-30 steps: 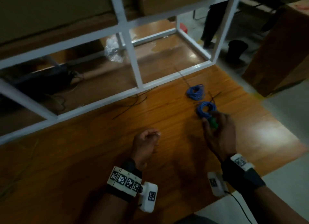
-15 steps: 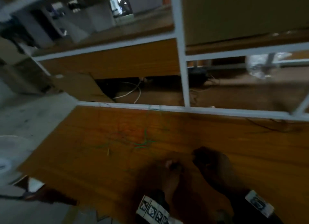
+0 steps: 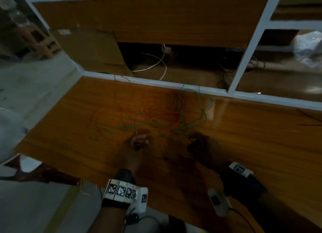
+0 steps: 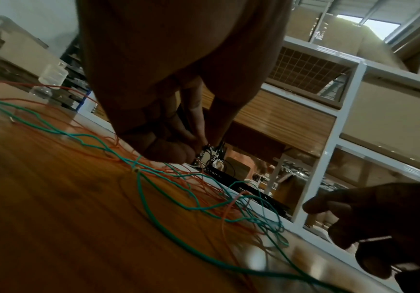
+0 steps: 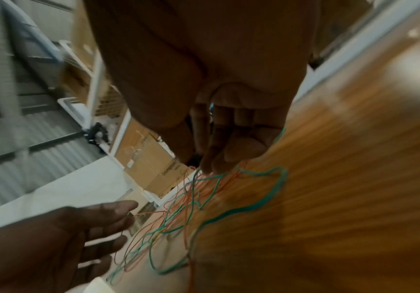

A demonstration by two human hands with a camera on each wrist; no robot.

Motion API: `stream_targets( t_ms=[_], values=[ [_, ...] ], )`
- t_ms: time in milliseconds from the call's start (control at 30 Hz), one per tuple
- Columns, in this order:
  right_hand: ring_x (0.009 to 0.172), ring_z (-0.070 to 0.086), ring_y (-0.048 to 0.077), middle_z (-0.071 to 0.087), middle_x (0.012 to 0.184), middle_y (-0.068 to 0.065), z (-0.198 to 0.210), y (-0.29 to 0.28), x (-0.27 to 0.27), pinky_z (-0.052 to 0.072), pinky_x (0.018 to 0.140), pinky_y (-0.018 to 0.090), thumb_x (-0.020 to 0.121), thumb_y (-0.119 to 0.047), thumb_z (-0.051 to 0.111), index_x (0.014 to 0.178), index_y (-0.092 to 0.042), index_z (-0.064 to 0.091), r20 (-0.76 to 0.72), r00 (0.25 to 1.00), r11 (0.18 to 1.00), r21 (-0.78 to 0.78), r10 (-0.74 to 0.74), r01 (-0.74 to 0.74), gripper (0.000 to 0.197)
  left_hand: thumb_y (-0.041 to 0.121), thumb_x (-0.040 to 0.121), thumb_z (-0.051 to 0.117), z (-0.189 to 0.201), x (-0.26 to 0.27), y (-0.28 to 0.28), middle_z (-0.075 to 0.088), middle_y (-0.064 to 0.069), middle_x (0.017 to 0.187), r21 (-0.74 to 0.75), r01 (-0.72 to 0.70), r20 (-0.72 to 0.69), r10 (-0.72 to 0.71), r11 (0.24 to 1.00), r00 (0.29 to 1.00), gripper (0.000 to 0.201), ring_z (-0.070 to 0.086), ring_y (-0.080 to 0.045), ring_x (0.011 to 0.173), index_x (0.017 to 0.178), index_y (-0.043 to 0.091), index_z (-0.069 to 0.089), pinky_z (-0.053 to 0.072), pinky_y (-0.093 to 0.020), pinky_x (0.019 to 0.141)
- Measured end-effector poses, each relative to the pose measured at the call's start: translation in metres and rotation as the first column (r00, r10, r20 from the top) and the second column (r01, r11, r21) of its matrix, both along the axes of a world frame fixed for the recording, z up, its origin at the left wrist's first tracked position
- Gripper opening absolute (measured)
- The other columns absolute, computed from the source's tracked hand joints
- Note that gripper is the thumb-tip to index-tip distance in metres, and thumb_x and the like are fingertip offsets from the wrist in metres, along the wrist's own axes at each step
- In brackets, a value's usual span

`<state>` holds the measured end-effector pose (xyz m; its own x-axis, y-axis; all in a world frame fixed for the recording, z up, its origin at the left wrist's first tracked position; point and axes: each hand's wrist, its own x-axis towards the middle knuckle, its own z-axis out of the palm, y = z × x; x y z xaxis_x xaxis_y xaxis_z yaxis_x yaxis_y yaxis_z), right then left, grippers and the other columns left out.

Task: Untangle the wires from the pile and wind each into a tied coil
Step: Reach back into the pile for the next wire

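A loose tangle of green wire (image 3: 202, 110) and thin red wire (image 3: 122, 109) is spread over the wooden table (image 3: 261, 137). My left hand (image 3: 139, 142) hovers at the tangle's near edge with loosely curled fingers and holds nothing. In the left wrist view its fingertips (image 4: 178, 152) hang just above crossed green (image 4: 143, 198) and orange strands. My right hand (image 3: 198, 143) is a short way to the right, also at the near edge. Its fingertips (image 5: 211, 162) point down at the wires (image 5: 254, 208), with no strand seen inside the fingers.
A white metal frame (image 3: 244, 62) runs along the table's far edge, with some wire draped over its bottom rail. Behind it lie a white cable (image 3: 156, 65), cardboard (image 3: 90, 53) and a plastic bag (image 3: 308, 48). The table's left edge drops to the floor.
The view has swung left from the blue coils to the loose tangle. Both hands have travelled to the tangle, and the right hand no longer holds the green piece.
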<state>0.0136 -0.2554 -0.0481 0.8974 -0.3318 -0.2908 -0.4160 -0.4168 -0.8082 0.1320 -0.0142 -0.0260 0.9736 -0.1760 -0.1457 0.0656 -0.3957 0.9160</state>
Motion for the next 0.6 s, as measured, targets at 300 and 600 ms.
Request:
stream_targets(
  t_ms=[300, 600],
  values=[
    [0.092, 0.064, 0.022, 0.065, 0.103, 0.001, 0.014, 0.044, 0.035, 0.039, 0.073, 0.027, 0.082, -0.050, 0.081, 0.115, -0.019, 0.060, -0.086, 0.966, 0.924, -0.282, 0.244, -0.259, 0.050, -0.002, 0.093, 0.055, -0.029, -0.014, 0.010, 0.071, -0.005, 0.099, -0.159, -0.125, -0.280, 0.077, 0.979, 0.957, 0.023, 0.065, -0.019, 0.090, 0.105, 0.015, 0.066, 0.050, -0.026, 0.071],
    [0.069, 0.068, 0.016, 0.075, 0.080, 0.006, 0.002, 0.047, 0.057, 0.054, 0.063, 0.037, 0.094, -0.052, 0.065, 0.083, -0.020, 0.073, -0.024, 0.999, 0.990, -0.131, 0.045, -0.048, 0.034, 0.007, 0.093, 0.058, -0.028, -0.022, 0.006, 0.073, 0.004, 0.098, -0.135, -0.081, -0.320, 0.034, 0.988, 0.947, 0.023, 0.067, -0.014, 0.089, 0.105, 0.025, 0.068, 0.054, -0.031, 0.074]
  ],
)
